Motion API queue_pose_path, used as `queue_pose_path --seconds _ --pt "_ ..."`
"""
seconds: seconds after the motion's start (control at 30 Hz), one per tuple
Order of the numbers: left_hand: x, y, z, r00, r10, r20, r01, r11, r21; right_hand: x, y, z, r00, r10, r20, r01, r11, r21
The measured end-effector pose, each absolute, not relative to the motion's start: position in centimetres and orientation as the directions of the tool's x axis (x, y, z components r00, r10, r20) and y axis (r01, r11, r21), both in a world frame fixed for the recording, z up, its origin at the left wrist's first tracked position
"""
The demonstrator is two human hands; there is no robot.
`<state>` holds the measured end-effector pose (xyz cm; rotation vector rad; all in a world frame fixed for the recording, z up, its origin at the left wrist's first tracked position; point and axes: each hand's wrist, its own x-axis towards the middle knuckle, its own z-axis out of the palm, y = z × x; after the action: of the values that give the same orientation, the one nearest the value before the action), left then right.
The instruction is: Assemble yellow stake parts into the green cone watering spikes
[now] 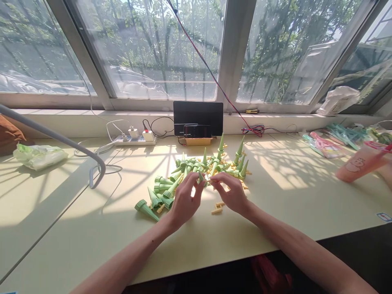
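Observation:
My left hand (188, 198) is closed around a green plastic cone (201, 177), whose tip shows above the fingers. Against it, my right hand (230, 191) pinches a small yellowish peg (207, 180), mostly covered by the fingertips. The two hands nearly meet over the table. Behind and to the left of them lies a heap of green cones (163, 185) with ribbed caps, some on their sides and some upright. Yellow pegs are mixed in among them. Below my right hand, a few loose yellow pegs (217, 211) rest on the tabletop.
A black tablet (198, 114) leans at the back, with a phone (197, 131) before it. On the left are a power strip (137, 141), a grey curved metal bar (61, 132) and a green-white packet (39, 156). A pink cup (357, 163) stands tilted at right.

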<state>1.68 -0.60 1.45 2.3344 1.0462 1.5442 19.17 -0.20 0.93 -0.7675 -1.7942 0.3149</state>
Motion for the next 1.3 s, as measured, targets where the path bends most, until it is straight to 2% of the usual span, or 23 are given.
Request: queue_pose_path --seconds 0.2,0.43,0.73,1.0,1.3 --pt "1.47 -0.25 1.22 0.236 0.677 0.697 0.459 -0.71 0.534 19.23 -0.09 0.58 -0.17 0.683 0.71 0.339 0.717 -0.609" --pt "1.48 -0.15 1.11 0.219 0.775 0.593 0.462 -0.618 0.636 19.24 -0.12 0.23 -0.229 0.772 0.593 0.317 0.635 -0.704" --pt "1.38 -0.14 1.1 0.273 0.745 0.609 0.449 -0.659 0.604 19.25 -0.1 -0.04 -0.27 0.805 0.529 0.294 0.592 -0.751" --pt "1.41 -0.23 1.03 0.325 0.676 0.661 0.448 -0.726 0.522 19.35 -0.08 0.0 -0.265 0.815 0.515 0.304 0.577 -0.758" --pt "1.52 -0.52 1.25 0.3 0.681 0.668 0.434 -0.721 0.541 19.32 -0.2 0.42 -0.235 0.802 0.55 0.336 0.598 -0.728"
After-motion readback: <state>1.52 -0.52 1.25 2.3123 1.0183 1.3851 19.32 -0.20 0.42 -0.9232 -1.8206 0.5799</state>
